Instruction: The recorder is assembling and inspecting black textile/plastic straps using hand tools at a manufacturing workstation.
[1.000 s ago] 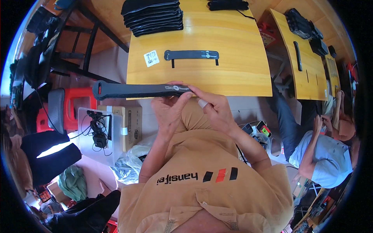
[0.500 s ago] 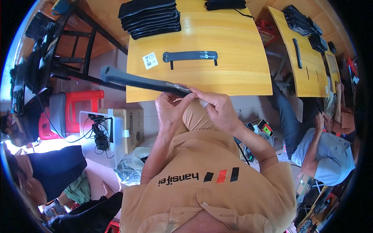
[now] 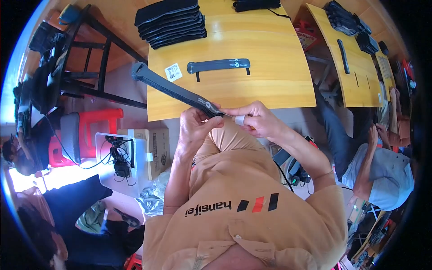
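A small stack of black straps (image 3: 173, 91), with a slotted rounded end and pale print, slants up and left over the table's front edge. My left hand (image 3: 193, 130) is closed round its near end, thumb on top. My right hand (image 3: 258, 120) has curled fingers, one wrapped in a white band, and its index fingertip and thumb side meet that same end. How firmly it grips there is partly hidden. Beyond the hands, a single dark strap (image 3: 218, 66) lies flat on the yellow table (image 3: 270, 92), across two short black marks.
A white label (image 3: 173, 72) lies left of the single strap. A tall pile of black straps (image 3: 171, 24) stands at the far left of the table. At left are a red stool (image 3: 87, 130) and a clear bin with cables (image 3: 120, 166). Co-workers sit at both sides.
The straps' far end has swung right and their slotted end now faces up more. My right hand has shifted slightly right and down, its index finger straighter along the strap end.
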Demonstrator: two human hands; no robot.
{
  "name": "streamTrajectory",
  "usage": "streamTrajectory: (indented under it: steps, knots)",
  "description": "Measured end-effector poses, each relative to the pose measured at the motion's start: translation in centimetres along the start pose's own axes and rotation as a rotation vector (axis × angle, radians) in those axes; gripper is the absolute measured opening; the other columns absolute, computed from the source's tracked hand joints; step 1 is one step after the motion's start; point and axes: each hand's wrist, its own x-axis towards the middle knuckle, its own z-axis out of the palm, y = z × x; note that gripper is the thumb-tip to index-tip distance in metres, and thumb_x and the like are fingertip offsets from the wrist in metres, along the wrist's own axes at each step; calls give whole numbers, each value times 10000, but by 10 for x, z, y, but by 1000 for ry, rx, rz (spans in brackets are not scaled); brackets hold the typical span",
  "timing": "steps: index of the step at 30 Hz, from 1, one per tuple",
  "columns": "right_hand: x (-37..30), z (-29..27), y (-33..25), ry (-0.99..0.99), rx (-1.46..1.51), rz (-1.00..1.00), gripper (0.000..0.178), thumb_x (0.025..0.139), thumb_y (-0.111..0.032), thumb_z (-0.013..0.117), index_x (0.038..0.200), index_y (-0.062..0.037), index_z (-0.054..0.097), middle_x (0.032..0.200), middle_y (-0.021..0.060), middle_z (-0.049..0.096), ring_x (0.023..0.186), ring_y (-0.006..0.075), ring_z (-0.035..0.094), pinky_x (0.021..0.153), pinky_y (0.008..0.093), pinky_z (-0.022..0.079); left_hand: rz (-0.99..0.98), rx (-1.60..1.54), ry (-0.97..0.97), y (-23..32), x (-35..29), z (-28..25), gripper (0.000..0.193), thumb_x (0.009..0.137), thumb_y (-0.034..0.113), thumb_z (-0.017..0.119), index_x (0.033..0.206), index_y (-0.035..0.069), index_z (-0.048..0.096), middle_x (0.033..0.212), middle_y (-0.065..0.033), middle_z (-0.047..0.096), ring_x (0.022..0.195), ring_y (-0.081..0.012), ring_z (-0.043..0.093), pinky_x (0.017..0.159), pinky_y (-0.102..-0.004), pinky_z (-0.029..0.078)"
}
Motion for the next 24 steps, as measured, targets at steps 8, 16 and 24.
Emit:
streamTrajectory:
  steps: [8, 16, 24]
  knots:
    - [2, 3, 15, 27, -39, -67, 453, 747, 62, 380, 1148, -39, 564, 517, -53, 398, 425, 8, 310, 401, 170, 251, -94, -66, -52, -3, 3, -4, 248, 754, 22, 585, 974, -88, 556, 813, -138, 616, 699, -189, 629, 662, -299, 541]
    - [-2, -1, 15, 138, -228, -126, 305, 822, 0, 470, 1109, 19, 570, 615, -17, 512, 478, 15, 363, 433, 195, 320, -93, -165, -97, 0, 0, 1, 250, 741, 18, 575, 970, -80, 555, 831, -152, 621, 694, -191, 629, 660, -296, 539]
    - [-2, 1, -5, 279, -790, -582, 136, 736, -71, 640, 821, 9, 572, 662, 46, 539, 549, 163, 490, 524, 275, 393, -162, -128, -80, 9, -3, 1, 173, 746, -1, 591, 893, -85, 554, 760, -128, 611, 640, -174, 625, 610, -273, 546]
